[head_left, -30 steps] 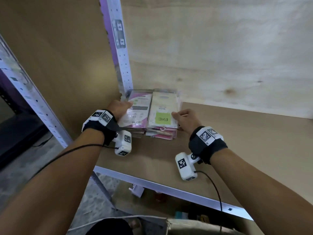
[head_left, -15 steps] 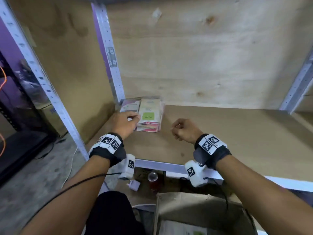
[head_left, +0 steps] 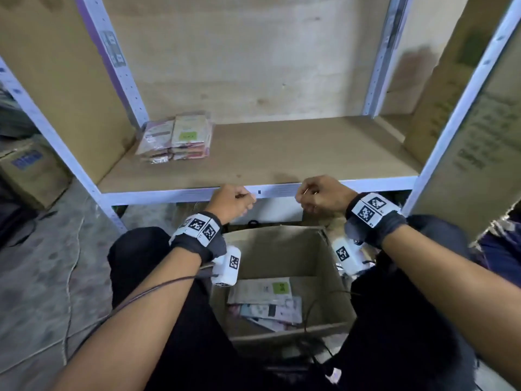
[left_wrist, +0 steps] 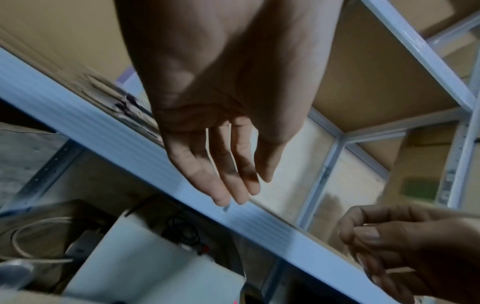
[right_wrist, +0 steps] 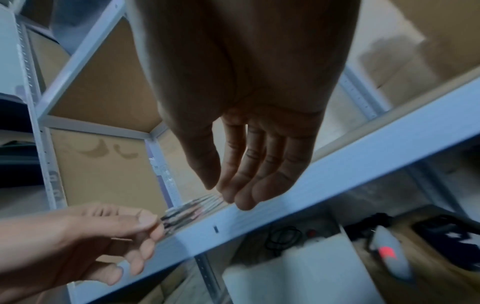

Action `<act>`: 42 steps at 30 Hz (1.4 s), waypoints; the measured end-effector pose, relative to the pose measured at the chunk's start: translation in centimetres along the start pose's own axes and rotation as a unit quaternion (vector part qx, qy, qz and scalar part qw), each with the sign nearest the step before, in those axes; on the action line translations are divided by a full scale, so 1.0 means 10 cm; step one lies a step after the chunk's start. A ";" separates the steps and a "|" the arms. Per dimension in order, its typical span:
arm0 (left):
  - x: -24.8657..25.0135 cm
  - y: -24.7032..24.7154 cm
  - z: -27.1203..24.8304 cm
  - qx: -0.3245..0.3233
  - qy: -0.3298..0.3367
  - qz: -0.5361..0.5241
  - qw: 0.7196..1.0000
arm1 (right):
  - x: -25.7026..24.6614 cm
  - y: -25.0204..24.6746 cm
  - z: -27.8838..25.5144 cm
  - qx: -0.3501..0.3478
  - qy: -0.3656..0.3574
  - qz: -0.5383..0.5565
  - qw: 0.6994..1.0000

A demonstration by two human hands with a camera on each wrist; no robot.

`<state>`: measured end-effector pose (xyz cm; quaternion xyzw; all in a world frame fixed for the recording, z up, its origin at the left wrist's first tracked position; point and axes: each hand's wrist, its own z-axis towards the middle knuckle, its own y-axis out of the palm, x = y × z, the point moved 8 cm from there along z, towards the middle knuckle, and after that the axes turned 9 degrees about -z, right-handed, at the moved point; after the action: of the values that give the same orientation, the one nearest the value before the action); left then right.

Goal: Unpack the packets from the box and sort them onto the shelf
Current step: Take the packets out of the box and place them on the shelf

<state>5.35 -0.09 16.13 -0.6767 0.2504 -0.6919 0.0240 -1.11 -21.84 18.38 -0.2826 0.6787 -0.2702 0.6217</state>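
Observation:
Two side-by-side stacks of flat packets [head_left: 176, 138] lie at the back left of the wooden shelf [head_left: 296, 153]. Below, between my knees, an open cardboard box [head_left: 324, 258] holds several more packets [head_left: 263, 299]. My left hand [head_left: 242, 200] and right hand [head_left: 306, 197] hover at the shelf's front rail, above the box's far edge. Both are empty, with fingers loosely curled. The left wrist view shows the left hand [left_wrist: 233, 185] relaxed, and the right wrist view shows the same of the right hand [right_wrist: 233, 191]. The stack's edges [right_wrist: 187, 214] show on the shelf.
Metal uprights [head_left: 115, 69] frame the shelf bay. A tall cardboard sheet [head_left: 462, 153] stands at the right and a carton [head_left: 31, 170] sits on the floor at the left. Cables and a white box [left_wrist: 145, 263] lie under the shelf.
Both hands have let go of the stacked packets and drawn back to the shelf's front rail. The head view has tilted down, so the open box now shows.

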 end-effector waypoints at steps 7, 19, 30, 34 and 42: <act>-0.59 0.81 -0.06 -0.094 -0.089 0.036 0.991 | 0.68 0.29 -0.23 -0.001 0.059 -0.082 0.995; -2.02 1.27 0.01 -0.145 -0.269 0.049 0.951 | 1.35 1.44 0.13 -0.160 0.110 -0.106 0.975; -2.82 1.30 -0.09 -0.159 -0.423 0.018 0.892 | 1.77 2.46 0.58 -0.271 0.137 -0.179 0.936; -3.00 1.26 -0.10 -0.141 -0.398 0.088 0.902 | 1.90 2.75 0.64 -0.314 0.129 -0.211 0.917; -3.10 1.26 -0.10 -0.150 -0.411 0.139 0.888 | 2.12 3.24 0.78 -0.341 0.117 -0.247 0.899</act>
<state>3.13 0.77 -17.25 -0.8544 0.4107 -0.2951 0.1191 3.69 -14.76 -20.20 -0.6024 0.7056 -0.1981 0.3164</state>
